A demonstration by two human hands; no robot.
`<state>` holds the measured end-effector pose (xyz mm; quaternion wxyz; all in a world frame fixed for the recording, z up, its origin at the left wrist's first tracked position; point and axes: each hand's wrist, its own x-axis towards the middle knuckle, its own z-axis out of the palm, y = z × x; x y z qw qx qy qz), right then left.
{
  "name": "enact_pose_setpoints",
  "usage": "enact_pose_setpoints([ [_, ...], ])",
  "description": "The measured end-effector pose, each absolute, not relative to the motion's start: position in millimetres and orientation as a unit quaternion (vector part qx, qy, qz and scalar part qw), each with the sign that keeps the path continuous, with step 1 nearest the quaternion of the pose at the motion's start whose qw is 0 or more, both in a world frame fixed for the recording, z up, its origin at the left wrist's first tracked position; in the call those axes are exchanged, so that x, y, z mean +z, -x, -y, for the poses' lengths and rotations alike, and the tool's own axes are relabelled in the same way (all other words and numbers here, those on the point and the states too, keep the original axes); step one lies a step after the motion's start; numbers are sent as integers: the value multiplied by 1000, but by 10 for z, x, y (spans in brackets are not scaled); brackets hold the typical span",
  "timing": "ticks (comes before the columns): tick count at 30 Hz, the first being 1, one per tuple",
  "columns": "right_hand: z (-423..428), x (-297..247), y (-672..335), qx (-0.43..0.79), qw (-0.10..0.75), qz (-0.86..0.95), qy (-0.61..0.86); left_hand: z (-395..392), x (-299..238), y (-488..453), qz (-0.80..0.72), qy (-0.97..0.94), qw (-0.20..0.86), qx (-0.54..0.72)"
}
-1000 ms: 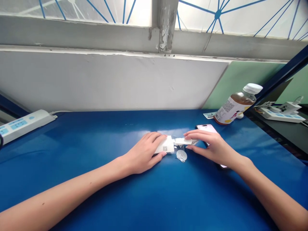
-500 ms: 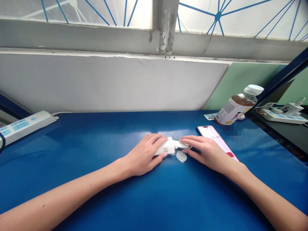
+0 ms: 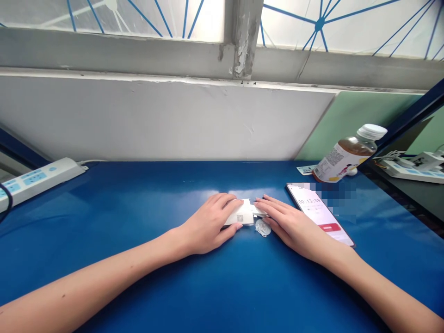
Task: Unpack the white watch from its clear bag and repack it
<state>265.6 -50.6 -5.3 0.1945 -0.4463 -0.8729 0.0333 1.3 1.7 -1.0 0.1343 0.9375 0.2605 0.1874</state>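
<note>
My left hand [image 3: 214, 221] is closed around a flat white packet [image 3: 245, 215] with a small square code printed on it. The thumb grips the near edge and the fingers lie over the far side. From the packet's right end sticks out a smaller white piece [image 3: 258, 211], mostly covered by my right hand [image 3: 286, 222]. Its fingers are held together on top of that piece, with the thumb at the near side. Beside the right thumb lies a round, whitish, see-through disc [image 3: 263, 228], perhaps a sticker, on the blue table [image 3: 222, 286].
Partly behind my right wrist is a phone [image 3: 324, 212] with a timer on its screen. A drink bottle [image 3: 347, 157] stands at the back right, by a small card [image 3: 305, 170]. Power strips lie left [image 3: 38, 178] and far right [image 3: 414, 172].
My right hand has slid slightly left toward the packet, its fingers flatter, so the gap between the hands is narrower. More of the phone shows. The view has shifted a little.
</note>
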Motion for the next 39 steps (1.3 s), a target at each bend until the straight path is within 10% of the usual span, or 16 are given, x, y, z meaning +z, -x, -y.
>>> enact_pose_setpoints([
  [39,607,126,-2604,44,204,870,447,-30,-9,-17,-260,-940,123,184],
])
